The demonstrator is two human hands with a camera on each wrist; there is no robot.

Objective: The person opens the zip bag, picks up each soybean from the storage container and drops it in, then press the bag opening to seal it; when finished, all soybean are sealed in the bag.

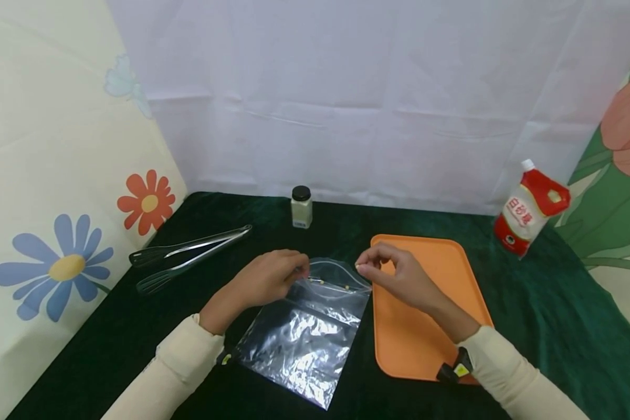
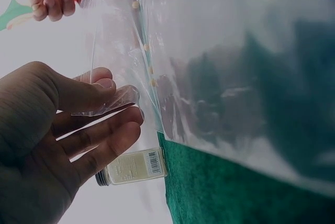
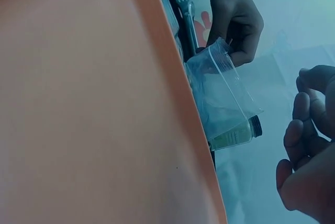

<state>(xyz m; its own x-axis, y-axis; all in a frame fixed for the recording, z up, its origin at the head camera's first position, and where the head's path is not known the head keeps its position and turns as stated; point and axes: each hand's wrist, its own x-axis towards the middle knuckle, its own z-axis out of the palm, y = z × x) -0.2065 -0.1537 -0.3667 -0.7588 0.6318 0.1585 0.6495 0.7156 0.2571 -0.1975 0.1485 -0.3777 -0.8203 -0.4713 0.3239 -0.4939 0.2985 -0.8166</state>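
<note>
A clear zip bag (image 1: 315,326) lies on the dark green cloth, its opening toward the back. Several small round yellow beans (image 2: 146,47) sit inside near its zip. My left hand (image 1: 273,277) pinches the left edge of the opening between thumb and forefinger, the other fingers spread behind it in the left wrist view. At the right of the opening, above the tray, my right hand (image 1: 401,277) is apart from the bag. Its thumb and forefinger meet on what looks like a small pale bean, mostly covered by the fingertips.
An orange tray (image 1: 425,350) lies right of the bag. Metal tongs (image 1: 194,251) lie at the left. A black-capped jar (image 1: 301,208) stands behind the bag, and a red and white pouch (image 1: 527,210) stands at the back right. White cloth hangs behind.
</note>
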